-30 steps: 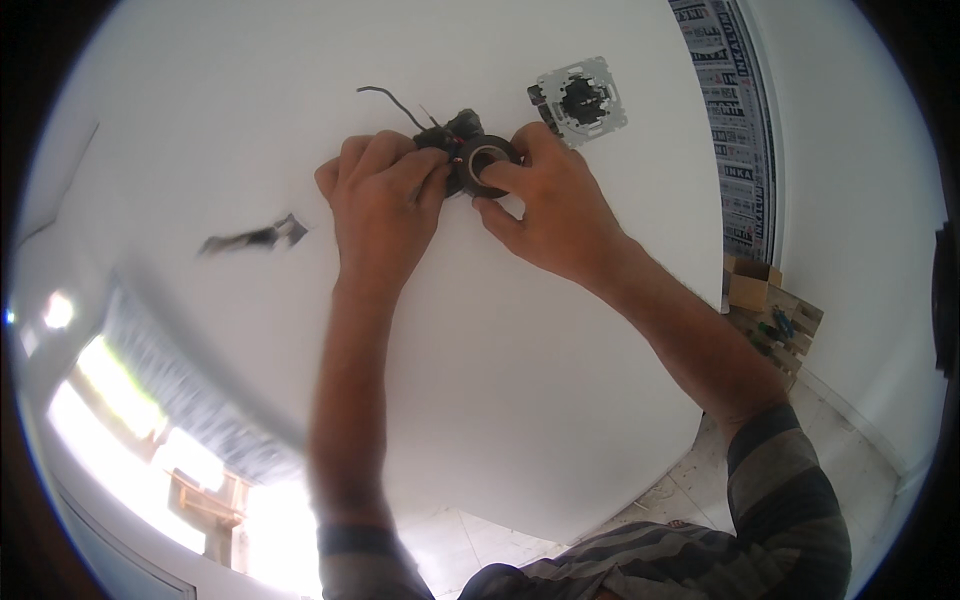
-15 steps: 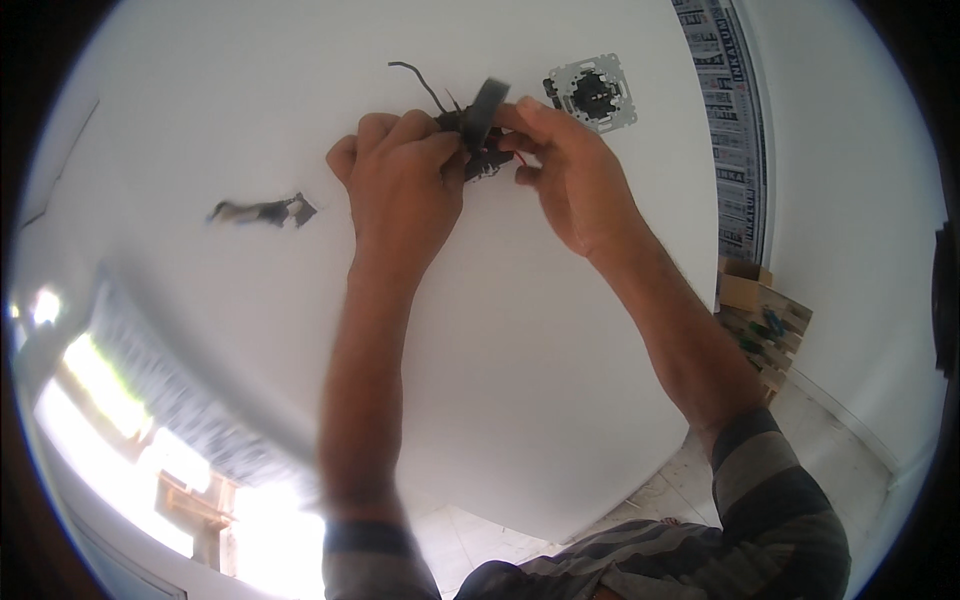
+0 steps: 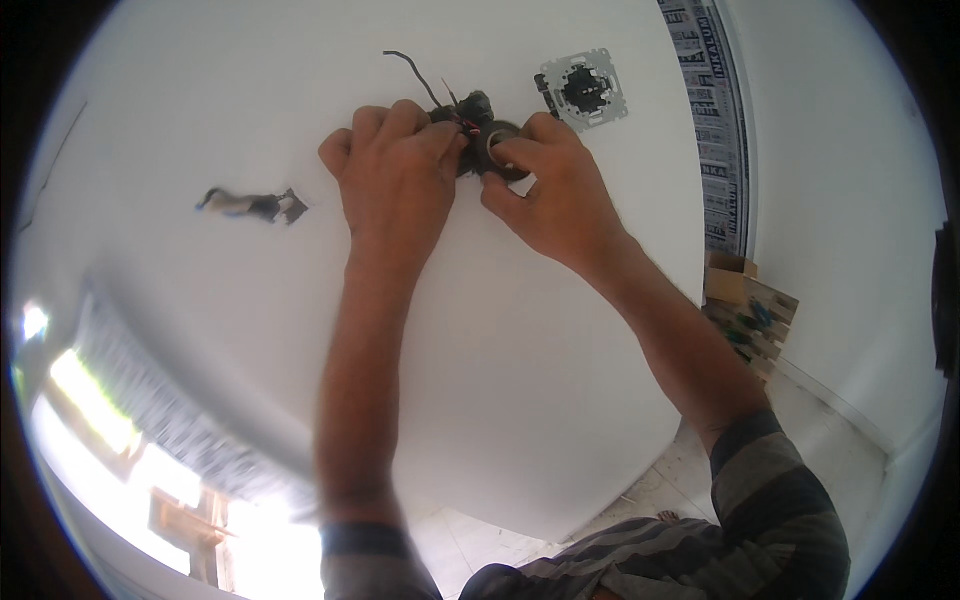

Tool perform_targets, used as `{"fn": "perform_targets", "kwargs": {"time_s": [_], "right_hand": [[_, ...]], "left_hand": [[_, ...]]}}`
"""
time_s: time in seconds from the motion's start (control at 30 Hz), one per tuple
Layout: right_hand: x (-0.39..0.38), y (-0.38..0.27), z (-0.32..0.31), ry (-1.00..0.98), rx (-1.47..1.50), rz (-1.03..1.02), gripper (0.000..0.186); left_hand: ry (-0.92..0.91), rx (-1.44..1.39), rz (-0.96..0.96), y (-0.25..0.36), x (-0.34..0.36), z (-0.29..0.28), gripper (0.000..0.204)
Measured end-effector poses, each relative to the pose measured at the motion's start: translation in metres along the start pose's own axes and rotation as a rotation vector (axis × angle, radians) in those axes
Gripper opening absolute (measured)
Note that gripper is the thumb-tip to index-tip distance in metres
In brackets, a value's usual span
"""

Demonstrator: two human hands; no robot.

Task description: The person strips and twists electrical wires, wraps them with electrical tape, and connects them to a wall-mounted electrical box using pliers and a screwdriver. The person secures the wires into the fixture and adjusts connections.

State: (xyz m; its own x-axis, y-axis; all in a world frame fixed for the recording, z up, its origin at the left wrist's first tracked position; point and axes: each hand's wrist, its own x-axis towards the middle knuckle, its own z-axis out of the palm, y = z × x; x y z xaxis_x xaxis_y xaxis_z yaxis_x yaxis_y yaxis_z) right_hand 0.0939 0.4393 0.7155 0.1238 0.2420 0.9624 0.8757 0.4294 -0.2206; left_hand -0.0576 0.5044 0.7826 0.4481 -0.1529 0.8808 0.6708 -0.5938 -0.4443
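Note:
At a white wall [image 3: 540,370], my left hand [image 3: 395,175] is closed, its fingers pinching a bundle of wires [image 3: 468,124] at a dark opening. Red strands show in the bundle, and a loose dark wire [image 3: 408,65] curves up above that hand. A roll of black tape [image 3: 497,130] with a pale core sits in my right hand [image 3: 565,195], its thumb and fingers around the ring. The roll is close against the wires; my fingers partly hide both. Just right and above is a socket insert [image 3: 588,90] with a grey metal frame and black centre.
Left of my hands, another wall opening [image 3: 290,206] has wires sticking out. A printed sheet strip [image 3: 722,130] runs along the right edge. Lower right are a cardboard box [image 3: 727,282] and a wooden pallet [image 3: 778,312] with small items. Bright windows [image 3: 95,400] stand lower left.
The tape roll, earlier seen nearly edge-on above the wires, has turned to show its ring and come down beside them. My right fingers have closed around it; the left still pinches.

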Motion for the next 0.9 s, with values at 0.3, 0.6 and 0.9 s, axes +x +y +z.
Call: {"fn": "perform_targets", "kwargs": {"time_s": [0.3,0.6,0.9], "right_hand": [[0.031,0.007,0.001,0.021,0.936,0.178,0.03],[0.001,0.006,0.005,0.05,-0.108,-0.016,0.02],[0.026,-0.025,-0.002,0.049,0.765,0.263,0.027]], "left_hand": [[-0.076,-0.01,0.005,-0.002,0.003,0.0,0.011],[-0.065,-0.033,-0.046,-0.001,0.005,0.002,0.011],[-0.133,-0.02,-0.055,-0.004,0.004,-0.005,0.01]]}}
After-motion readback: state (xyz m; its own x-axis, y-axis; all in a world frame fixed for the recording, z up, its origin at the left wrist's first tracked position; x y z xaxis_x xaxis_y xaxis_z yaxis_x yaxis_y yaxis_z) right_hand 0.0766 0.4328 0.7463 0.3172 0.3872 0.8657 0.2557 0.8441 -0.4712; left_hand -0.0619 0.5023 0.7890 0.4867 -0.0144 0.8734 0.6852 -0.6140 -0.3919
